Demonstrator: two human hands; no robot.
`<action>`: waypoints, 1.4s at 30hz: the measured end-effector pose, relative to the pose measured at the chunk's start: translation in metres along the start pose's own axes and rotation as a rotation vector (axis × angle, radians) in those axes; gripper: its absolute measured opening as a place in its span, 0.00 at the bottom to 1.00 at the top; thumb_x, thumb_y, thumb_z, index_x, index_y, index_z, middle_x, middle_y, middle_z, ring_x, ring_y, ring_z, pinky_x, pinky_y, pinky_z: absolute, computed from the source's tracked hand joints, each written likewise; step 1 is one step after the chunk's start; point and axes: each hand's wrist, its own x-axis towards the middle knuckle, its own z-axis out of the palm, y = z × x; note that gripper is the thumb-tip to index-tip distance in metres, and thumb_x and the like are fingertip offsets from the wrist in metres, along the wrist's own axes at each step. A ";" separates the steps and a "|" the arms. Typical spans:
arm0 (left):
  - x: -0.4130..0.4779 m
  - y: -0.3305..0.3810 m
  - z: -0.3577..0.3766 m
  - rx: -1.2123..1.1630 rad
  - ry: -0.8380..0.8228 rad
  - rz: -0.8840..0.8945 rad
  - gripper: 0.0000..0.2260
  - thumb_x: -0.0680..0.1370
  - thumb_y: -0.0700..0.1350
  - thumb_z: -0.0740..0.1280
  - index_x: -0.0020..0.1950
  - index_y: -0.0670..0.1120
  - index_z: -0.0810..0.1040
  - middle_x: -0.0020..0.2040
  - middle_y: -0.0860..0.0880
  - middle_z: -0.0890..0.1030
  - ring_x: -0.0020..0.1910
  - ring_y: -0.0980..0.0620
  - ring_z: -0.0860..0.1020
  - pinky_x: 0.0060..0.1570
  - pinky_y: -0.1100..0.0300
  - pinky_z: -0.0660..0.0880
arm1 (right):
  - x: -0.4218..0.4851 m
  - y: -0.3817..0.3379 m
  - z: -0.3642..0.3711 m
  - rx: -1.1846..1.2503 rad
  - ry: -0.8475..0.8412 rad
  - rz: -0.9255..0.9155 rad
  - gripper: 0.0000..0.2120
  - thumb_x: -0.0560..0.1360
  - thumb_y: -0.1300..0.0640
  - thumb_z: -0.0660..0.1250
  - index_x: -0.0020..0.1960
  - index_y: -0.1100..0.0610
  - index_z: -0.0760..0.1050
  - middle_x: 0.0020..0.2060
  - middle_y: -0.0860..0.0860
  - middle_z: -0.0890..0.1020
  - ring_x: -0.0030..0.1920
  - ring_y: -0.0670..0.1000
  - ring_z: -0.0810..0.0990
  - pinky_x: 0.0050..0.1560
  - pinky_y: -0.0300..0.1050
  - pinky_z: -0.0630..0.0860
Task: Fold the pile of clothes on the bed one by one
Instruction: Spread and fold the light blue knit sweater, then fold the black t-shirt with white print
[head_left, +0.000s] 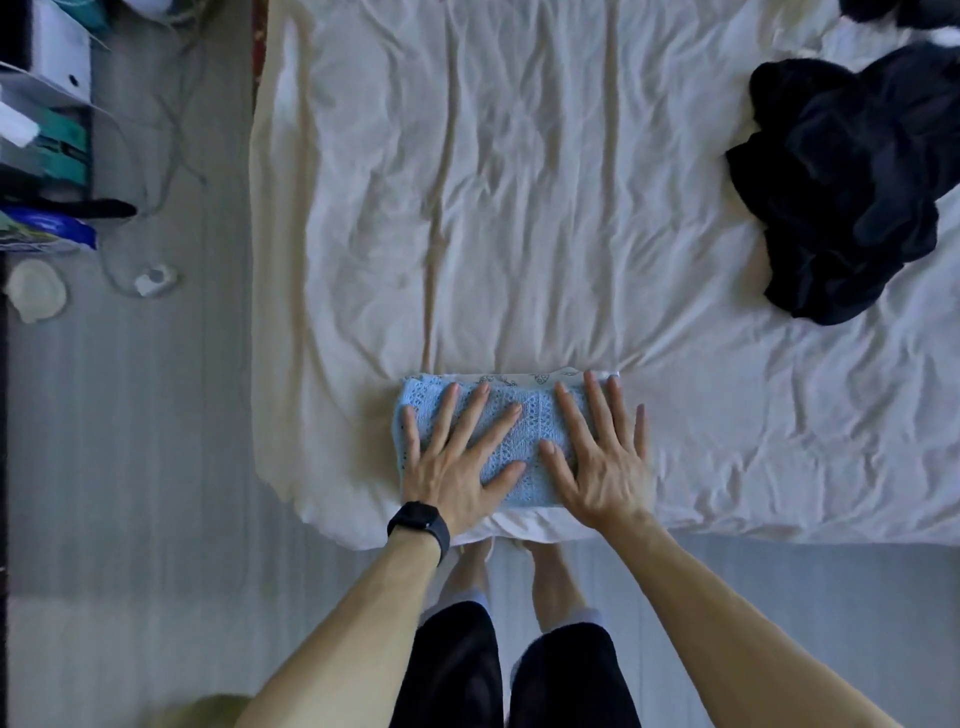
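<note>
A folded light-blue knitted garment (524, 421) lies at the near edge of the bed (519, 208), on top of a white patterned piece whose edge (519, 378) shows just beyond it. My left hand (457, 462), with a black watch on its wrist, presses flat on the garment's left half, fingers spread. My right hand (597, 457) lies flat on its right half with straight fingers. A heap of dark, unfolded clothes (852, 187) sits at the right side of the bed, well away from both hands.
The bed carries a wrinkled white sheet. Left of it is grey floor with cables, a small white plug (156, 280), a pale round object (36, 291) and a shelf of boxes (47, 104). My legs stand at the bed's near edge.
</note>
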 end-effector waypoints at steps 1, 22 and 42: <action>0.006 -0.004 0.005 -0.002 -0.010 0.000 0.30 0.77 0.70 0.54 0.78 0.66 0.56 0.81 0.56 0.57 0.81 0.46 0.53 0.73 0.29 0.45 | 0.005 0.002 0.005 0.017 -0.005 0.008 0.32 0.81 0.32 0.45 0.82 0.41 0.47 0.82 0.47 0.48 0.82 0.53 0.44 0.79 0.62 0.46; 0.027 -0.008 0.026 0.010 -0.043 -0.002 0.34 0.74 0.74 0.53 0.78 0.69 0.50 0.82 0.54 0.55 0.81 0.42 0.51 0.70 0.25 0.48 | 0.023 0.019 0.046 0.146 0.165 -0.075 0.33 0.81 0.35 0.50 0.77 0.56 0.62 0.78 0.62 0.61 0.78 0.68 0.58 0.73 0.69 0.61; -0.049 -0.002 -0.191 -0.055 -0.328 0.104 0.27 0.80 0.51 0.60 0.79 0.56 0.59 0.76 0.48 0.65 0.74 0.45 0.65 0.72 0.47 0.61 | -0.141 -0.100 -0.220 0.130 0.156 0.246 0.17 0.81 0.58 0.64 0.70 0.56 0.77 0.68 0.51 0.79 0.76 0.56 0.68 0.74 0.49 0.65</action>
